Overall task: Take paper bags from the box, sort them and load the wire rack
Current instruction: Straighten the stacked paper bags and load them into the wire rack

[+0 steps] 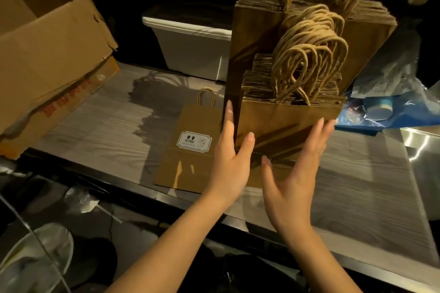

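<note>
A grey wood-grain table [100, 123] ran across the middle of the frame. At the upper left a torn cardboard box [47, 54] sat on it at a tilt, with red printing on its lower side too blurred to read. Right of centre, a tall stack of large brown paper bags [252, 38] stood upright, their twisted-paper handles rising out of the top of the frame. Just in front of it, touching it, stood a shorter stack of small paper bags [285, 121], handles looping up against the tall stack. Behind, at upper centre, was a white plastic bin [190, 52]. At the right edge lay crumpled blue plastic wrapping [392, 93] with print too small to read.

A single paper bag [190, 166] lay flat on the table at centre, handle pointing away, just left of the stacks. The left hand [232, 162] was spread flat, fingers straight along the left edge of the stacks and thumb on the short stack's front. The right hand [295, 181] was also spread, slightly blurred, fingertips at the short stack's lower right; neither hand gripped anything. A white sticker [194, 141] on the flat bag read "9.9"; its smaller print was illegible.
</note>
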A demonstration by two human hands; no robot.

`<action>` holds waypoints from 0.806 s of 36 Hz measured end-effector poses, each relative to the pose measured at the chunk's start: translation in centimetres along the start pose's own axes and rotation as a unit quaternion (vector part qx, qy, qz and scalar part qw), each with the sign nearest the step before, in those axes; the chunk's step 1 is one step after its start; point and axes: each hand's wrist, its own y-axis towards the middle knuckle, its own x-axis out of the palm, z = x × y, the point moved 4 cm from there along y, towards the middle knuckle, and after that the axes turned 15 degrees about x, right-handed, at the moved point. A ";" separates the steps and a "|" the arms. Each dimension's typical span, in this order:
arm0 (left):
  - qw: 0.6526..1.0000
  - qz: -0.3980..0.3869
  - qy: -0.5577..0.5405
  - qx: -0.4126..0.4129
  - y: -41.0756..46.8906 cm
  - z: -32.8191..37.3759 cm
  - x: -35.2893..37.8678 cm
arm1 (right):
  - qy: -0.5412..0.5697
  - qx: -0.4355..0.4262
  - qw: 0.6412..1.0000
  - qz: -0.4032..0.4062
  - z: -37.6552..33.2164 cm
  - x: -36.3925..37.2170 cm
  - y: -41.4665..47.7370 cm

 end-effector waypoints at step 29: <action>0.940 0.101 0.140 -0.295 -0.3 -10.3 -12.8 | 0.141 0.362 0.842 -0.374 1.7 12.5 -4.3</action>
